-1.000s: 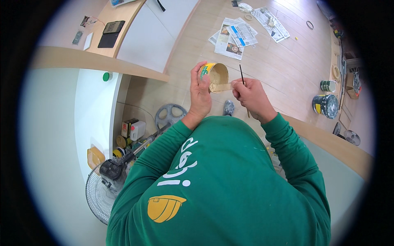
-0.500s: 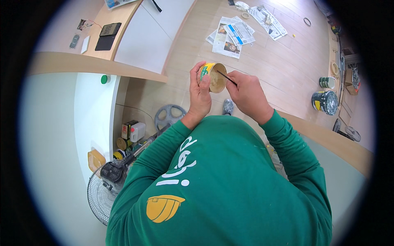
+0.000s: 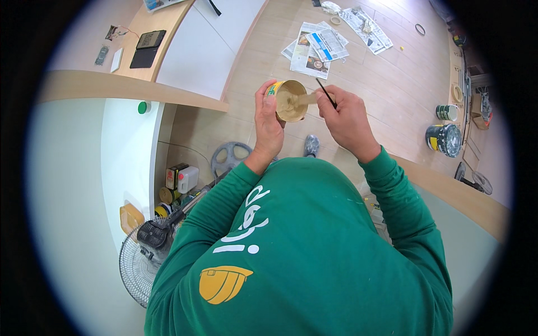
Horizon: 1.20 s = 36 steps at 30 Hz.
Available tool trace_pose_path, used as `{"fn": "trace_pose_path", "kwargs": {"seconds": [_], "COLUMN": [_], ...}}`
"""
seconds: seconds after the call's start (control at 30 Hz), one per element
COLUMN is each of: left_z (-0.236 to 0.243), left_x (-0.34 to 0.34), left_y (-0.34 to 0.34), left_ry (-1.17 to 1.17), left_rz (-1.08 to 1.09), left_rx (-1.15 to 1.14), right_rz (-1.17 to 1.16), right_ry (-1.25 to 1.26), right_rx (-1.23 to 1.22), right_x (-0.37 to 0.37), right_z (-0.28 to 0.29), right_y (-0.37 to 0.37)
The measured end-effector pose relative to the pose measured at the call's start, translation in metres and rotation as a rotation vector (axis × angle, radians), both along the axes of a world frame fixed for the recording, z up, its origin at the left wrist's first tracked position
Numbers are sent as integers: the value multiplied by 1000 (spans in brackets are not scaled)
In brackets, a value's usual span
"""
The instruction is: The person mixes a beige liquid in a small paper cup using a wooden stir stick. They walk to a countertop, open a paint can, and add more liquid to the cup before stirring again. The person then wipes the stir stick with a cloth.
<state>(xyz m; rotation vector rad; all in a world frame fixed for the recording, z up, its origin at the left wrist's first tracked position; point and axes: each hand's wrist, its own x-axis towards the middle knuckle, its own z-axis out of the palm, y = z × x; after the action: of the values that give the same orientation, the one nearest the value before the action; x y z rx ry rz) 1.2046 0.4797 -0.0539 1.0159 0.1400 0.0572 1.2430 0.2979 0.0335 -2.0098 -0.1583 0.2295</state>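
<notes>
My left hand [image 3: 268, 124] is wrapped round a round yellow tin [image 3: 274, 89], tilted so its mouth faces me. Beige paste [image 3: 288, 101] coats the inside. At the right of the tin, my right hand [image 3: 346, 119] is closed on a thin black stick-like tool [image 3: 323, 91], which points up and left, clear of the opening. A flat beige strip [image 3: 308, 99] runs from these fingers over the tin's rim into the paste. Whether strip and stick are one tool, I cannot tell.
Newspaper sheets [image 3: 311, 59] lie on the floor ahead. Two paint buckets [image 3: 444, 140] stand at right. On the left are a standing fan [image 3: 137, 269], a wooden ledge [image 3: 129, 87], and bottles and boxes [image 3: 188, 180] below it. A shoe [image 3: 311, 145] shows under the tin.
My right hand has moved slightly right and turned. The black stick swung out of the tin's mouth to point upward, and the beige strip came into view. The tin tipped further toward me.
</notes>
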Motion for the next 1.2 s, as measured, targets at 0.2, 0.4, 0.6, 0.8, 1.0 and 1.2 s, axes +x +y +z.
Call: {"fn": "trace_pose_path", "kwargs": {"seconds": [0.2, 0.4, 0.6, 0.8, 1.0, 1.2], "left_z": [3, -10, -9, -5, 4, 1], "left_x": [-6, -11, -8, -3, 5, 3], "left_y": [-2, -1, -1, 0, -3, -4], "left_ry": [28, 24, -17, 20, 36, 52], "left_rz": [-8, -9, 9, -19, 20, 35], "left_rx": [16, 77, 67, 25, -75, -46], "right_rz": [192, 98, 41, 15, 350, 393], "right_ry": [-340, -31, 126, -8, -549, -634], "right_rx": [-258, -138, -164, -78, -305, -499], "right_x": [-2, -10, -6, -20, -35, -44], "right_z": [-10, -9, -12, 0, -1, -14], "right_y": [3, 4, -4, -4, -3, 8]}}
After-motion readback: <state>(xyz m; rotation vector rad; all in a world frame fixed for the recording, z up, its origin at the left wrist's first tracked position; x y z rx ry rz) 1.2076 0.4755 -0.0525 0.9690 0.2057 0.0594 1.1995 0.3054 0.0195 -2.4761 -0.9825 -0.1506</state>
